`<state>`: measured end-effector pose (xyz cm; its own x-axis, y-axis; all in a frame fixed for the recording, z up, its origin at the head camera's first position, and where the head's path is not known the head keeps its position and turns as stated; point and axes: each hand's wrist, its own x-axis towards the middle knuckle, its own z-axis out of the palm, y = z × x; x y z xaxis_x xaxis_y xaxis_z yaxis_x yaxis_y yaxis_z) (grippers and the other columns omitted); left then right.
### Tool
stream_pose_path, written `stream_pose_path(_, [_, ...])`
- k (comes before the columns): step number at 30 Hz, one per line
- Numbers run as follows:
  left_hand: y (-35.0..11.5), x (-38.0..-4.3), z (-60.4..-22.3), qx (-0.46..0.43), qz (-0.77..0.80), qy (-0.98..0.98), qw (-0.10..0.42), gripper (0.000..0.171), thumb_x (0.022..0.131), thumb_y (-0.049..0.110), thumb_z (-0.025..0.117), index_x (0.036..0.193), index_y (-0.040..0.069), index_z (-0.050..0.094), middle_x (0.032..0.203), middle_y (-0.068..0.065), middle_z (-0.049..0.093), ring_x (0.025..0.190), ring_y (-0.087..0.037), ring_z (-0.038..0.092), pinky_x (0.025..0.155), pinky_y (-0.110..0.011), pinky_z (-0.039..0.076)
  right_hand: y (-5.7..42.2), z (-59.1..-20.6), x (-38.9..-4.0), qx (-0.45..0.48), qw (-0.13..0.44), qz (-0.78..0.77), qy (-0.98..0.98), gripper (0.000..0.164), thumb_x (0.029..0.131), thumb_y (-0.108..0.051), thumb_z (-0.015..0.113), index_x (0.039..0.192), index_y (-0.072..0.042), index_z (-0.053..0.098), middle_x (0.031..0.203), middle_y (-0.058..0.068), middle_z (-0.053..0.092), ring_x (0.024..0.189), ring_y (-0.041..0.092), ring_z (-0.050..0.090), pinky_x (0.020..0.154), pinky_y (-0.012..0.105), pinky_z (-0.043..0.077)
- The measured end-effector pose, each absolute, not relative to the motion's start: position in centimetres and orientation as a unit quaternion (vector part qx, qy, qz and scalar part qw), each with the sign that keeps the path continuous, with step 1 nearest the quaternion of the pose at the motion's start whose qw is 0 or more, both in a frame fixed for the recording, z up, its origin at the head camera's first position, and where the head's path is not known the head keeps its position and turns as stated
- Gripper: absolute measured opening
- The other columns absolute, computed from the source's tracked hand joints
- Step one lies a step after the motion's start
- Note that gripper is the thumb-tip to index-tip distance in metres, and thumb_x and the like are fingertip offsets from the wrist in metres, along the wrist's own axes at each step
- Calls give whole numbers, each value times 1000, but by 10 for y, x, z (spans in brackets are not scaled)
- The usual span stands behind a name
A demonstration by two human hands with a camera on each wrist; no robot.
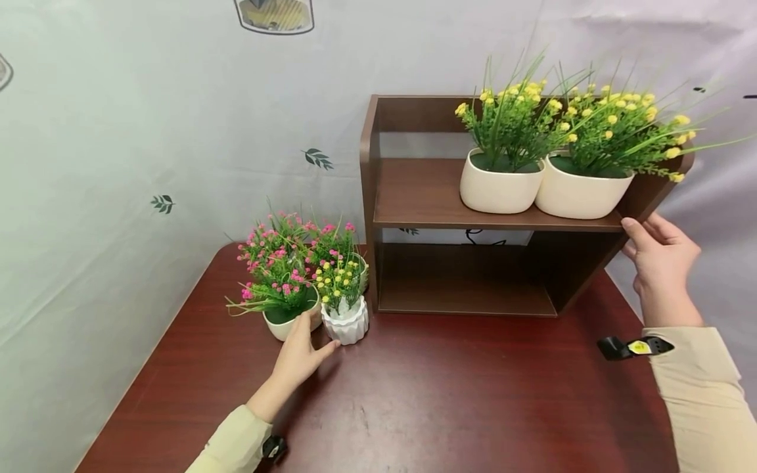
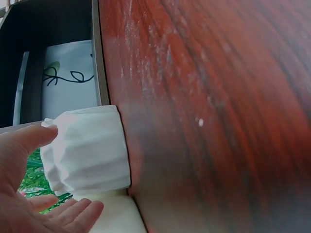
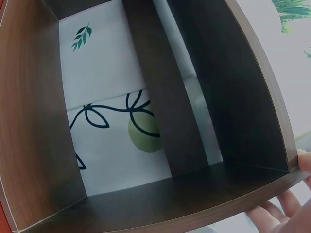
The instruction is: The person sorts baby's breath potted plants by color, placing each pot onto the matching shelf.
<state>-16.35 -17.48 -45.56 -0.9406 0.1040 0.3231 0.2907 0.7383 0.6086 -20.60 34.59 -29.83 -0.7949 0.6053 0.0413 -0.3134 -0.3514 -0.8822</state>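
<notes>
My left hand is at the small ribbed white pot of yellow flowers, fingers extended and thumb apart. The left wrist view shows the thumb over the pot's side; whether it touches cannot be told. Partly hidden by that hand is a cream pot of pink flowers. On the right, my right hand grips the side panel of a brown two-tier shelf. Its thumb lies on the front edge and its fingers curl round the outside.
Two cream oval pots, a left one and a right one, hold yellow flowers on the upper tier. Another pink-flowered plant stands behind the small pot. The reddish-brown table meets a pale patterned backdrop.
</notes>
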Motion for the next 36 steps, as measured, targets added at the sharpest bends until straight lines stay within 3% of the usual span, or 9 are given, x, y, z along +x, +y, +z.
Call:
stream_pose_path(5, [-169,-171,-453,-103,-363,-918,124,76,79,23,77,136,-8,37,129,-29,48,117,-40,50,93,-51,45,348,-300,-206,-152,285,813,-485,34,71,5,79,101,-10,75,76,-4,73,66,5,68,48,20,52])
stream_pose_path(11, [-164,-179,-449,-90,-382,-912,119,83,79,25,77,139,-10,32,126,-29,47,110,-40,52,90,-51,45,349,-301,-206,-144,277,816,-487,30,72,4,78,99,-10,76,75,-3,73,63,6,68,48,21,53])
stream_pose_path(18, [-158,-184,-452,-92,-387,-909,129,88,75,28,79,135,-17,33,123,-32,49,119,-45,44,101,-55,35,350,-297,-206,-147,270,802,-512,31,73,1,78,101,-12,75,76,-6,72,63,4,68,48,20,53])
stream_pose_path(24, [-156,-187,-454,-84,-386,-908,141,88,72,30,80,132,-17,36,123,-32,49,110,-44,45,95,-54,37,349,-294,-206,-144,275,797,-518,26,73,2,78,95,-12,76,74,-5,72,62,5,68,47,20,52])
stream_pose_path(36, [-151,-181,-457,-60,-405,-906,103,90,66,29,85,133,-11,39,120,-28,41,113,-41,37,94,-54,37,346,-293,-206,-148,276,790,-526,22,74,0,78,93,-12,76,73,-5,72,61,5,67,47,20,52])
